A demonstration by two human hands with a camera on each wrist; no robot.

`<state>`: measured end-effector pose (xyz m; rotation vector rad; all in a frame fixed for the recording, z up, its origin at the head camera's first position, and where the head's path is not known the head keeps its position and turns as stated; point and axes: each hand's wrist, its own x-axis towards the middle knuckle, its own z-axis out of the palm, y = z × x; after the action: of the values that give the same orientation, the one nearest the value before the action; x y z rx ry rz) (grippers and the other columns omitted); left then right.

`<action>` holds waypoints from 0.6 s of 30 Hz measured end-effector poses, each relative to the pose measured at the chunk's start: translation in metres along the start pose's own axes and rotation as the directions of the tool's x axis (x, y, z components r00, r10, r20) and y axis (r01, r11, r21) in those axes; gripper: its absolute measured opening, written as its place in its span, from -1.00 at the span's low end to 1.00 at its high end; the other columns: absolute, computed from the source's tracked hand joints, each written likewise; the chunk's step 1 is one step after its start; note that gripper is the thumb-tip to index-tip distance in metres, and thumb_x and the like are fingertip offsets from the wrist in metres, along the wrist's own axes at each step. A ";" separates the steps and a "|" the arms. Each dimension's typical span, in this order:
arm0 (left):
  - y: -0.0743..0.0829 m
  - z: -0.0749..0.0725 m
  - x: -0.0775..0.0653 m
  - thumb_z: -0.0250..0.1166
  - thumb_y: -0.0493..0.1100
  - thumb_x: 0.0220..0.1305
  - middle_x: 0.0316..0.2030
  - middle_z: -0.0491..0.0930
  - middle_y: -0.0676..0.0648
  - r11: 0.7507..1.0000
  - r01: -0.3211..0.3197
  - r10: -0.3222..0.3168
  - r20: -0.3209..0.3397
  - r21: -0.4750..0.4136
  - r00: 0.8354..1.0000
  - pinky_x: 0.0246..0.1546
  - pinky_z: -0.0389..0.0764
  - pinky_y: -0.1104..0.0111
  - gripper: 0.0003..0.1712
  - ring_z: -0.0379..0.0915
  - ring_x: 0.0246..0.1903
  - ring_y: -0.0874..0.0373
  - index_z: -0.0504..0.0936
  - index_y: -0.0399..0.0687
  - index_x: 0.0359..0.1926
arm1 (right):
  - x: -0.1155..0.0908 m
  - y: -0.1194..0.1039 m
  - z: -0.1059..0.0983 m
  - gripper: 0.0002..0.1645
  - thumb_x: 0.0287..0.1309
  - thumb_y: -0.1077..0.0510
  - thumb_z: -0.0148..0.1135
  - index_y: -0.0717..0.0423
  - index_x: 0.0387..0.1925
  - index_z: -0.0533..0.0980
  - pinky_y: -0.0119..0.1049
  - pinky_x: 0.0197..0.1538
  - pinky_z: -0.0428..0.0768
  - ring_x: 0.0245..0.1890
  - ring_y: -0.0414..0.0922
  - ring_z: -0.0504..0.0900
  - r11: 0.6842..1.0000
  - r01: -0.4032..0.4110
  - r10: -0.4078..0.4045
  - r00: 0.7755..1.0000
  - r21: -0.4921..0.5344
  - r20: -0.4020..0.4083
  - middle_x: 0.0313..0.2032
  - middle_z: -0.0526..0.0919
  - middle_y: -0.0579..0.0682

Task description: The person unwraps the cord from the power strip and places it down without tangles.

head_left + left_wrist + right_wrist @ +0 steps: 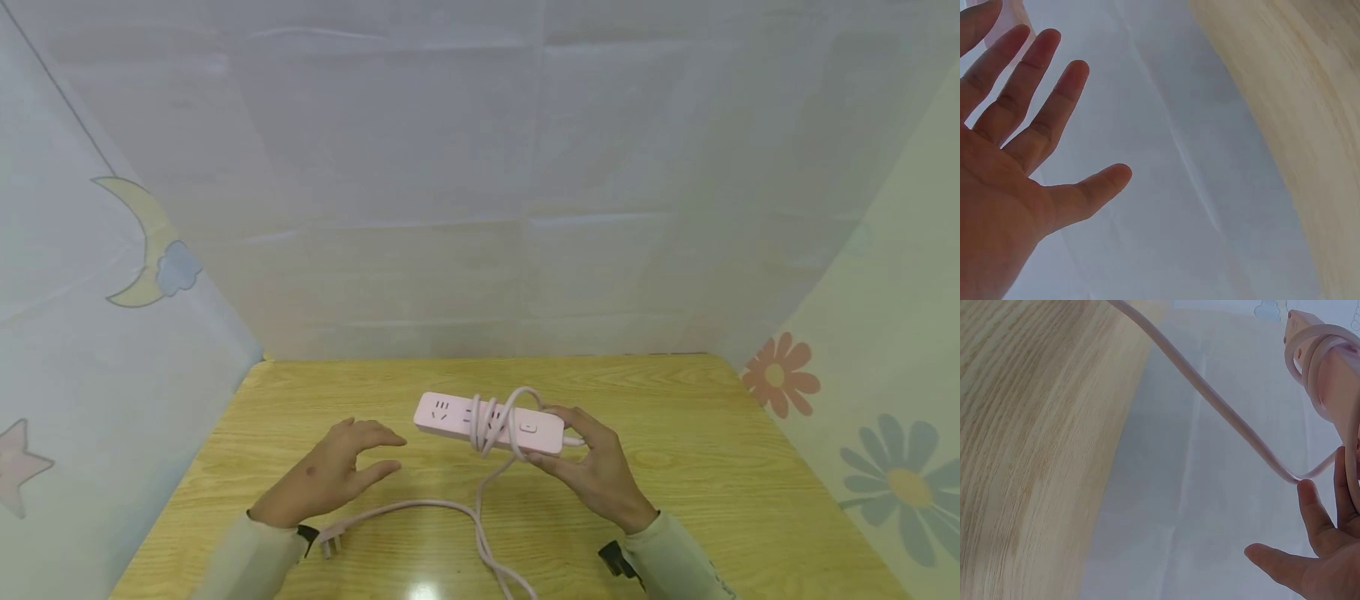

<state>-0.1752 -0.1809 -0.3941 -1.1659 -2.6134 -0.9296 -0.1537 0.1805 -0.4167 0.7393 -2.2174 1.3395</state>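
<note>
A pink power strip (453,414) is held up over the table by my right hand (600,467), whose thumb and fingers grip its right end near the switch. Several turns of its pink cord (491,423) wrap around the strip's middle. From there the cord hangs to the table and runs left to a plug (332,540) beside my left sleeve. My left hand (330,475) hovers left of the strip, fingers spread and holding nothing. In the right wrist view the cord (1235,422) passes close to the fingertips of my right hand (1329,556).
The wooden table (360,379) reaches back to a pale sheet wall (450,275). Side sheets with a moon (153,242) on the left and flowers (780,375) on the right enclose it. A dark wrist strap piece (617,558) sits by my right sleeve.
</note>
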 end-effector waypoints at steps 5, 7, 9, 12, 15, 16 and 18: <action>-0.005 -0.006 0.007 0.37 -0.25 0.31 -0.05 0.68 -0.02 1.000 -0.010 0.010 0.004 -0.017 1.000 0.08 0.48 -0.19 -0.74 0.60 -0.04 0.05 0.67 -0.14 0.01 | 0.000 0.000 0.000 -0.28 -0.12 0.32 0.60 0.12 0.16 0.55 -0.19 0.11 0.52 -0.08 -0.17 0.61 1.000 0.008 -0.008 1.000 0.005 -0.003 -0.10 0.67 -0.10; -0.008 -0.007 0.010 0.35 -0.22 0.33 -0.04 0.68 -0.02 0.999 0.017 -0.016 0.013 -0.030 1.000 0.03 0.57 -0.03 -0.75 0.60 -0.03 0.05 0.67 -0.13 0.02 | 0.000 0.000 0.000 -0.27 -0.13 0.33 0.60 0.11 0.16 0.55 -0.20 0.12 0.52 -0.06 -0.16 0.61 1.000 0.016 -0.016 1.000 0.006 -0.005 -0.09 0.67 -0.08; -0.011 -0.008 0.011 0.33 -0.18 0.36 -0.02 0.67 -0.01 0.998 0.053 -0.051 0.032 -0.044 0.998 -0.03 0.62 0.08 -0.74 0.59 0.00 0.04 0.67 -0.11 0.04 | 0.001 0.000 0.000 -0.26 -0.14 0.33 0.60 0.12 0.16 0.55 -0.21 0.13 0.52 -0.05 -0.15 0.61 1.000 0.023 -0.023 1.000 0.009 -0.005 -0.06 0.68 -0.05; -0.016 -0.009 0.014 0.31 -0.13 0.39 0.01 0.66 -0.02 0.992 0.107 -0.103 0.053 -0.074 0.993 -0.02 0.63 0.10 -0.72 0.57 0.05 0.00 0.66 -0.09 0.07 | 0.001 0.000 0.000 -0.28 -0.15 0.33 0.61 0.16 0.14 0.55 -0.23 0.13 0.52 -0.03 -0.15 0.61 1.000 0.023 -0.023 1.000 0.011 -0.004 -0.04 0.68 -0.03; -0.020 -0.008 0.016 0.29 -0.12 0.40 0.02 0.66 -0.02 0.988 0.129 -0.124 0.060 -0.088 0.990 -0.02 0.62 0.08 -0.71 0.57 0.07 -0.02 0.65 -0.09 0.08 | 0.001 0.000 0.000 -0.28 -0.16 0.33 0.61 0.17 0.14 0.55 -0.23 0.14 0.52 -0.03 -0.15 0.61 1.000 0.024 -0.024 1.000 0.011 -0.002 -0.04 0.68 -0.02; -0.022 -0.008 0.017 0.29 -0.12 0.41 0.02 0.66 -0.03 0.986 0.137 -0.131 0.063 -0.094 0.989 -0.02 0.62 0.08 -0.70 0.57 0.07 -0.02 0.65 -0.10 0.09 | 0.001 0.000 0.000 -0.28 -0.16 0.33 0.61 0.16 0.14 0.56 -0.23 0.14 0.52 -0.02 -0.15 0.62 1.000 0.023 -0.023 1.000 0.011 -0.002 -0.04 0.68 -0.02; -0.024 -0.007 0.019 0.29 -0.12 0.41 0.02 0.66 -0.04 0.983 0.152 -0.146 0.068 -0.100 0.987 -0.02 0.62 0.06 -0.70 0.57 0.07 -0.02 0.65 -0.10 0.09 | 0.001 0.000 -0.001 -0.27 -0.16 0.33 0.61 0.13 0.14 0.56 -0.22 0.15 0.52 -0.01 -0.14 0.62 1.000 0.023 -0.023 1.000 0.010 -0.002 -0.05 0.68 -0.02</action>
<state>-0.2061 -0.1853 -0.3935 -1.0480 -2.7626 -1.0883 -0.1543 0.1807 -0.4158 0.7644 -2.1958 1.3403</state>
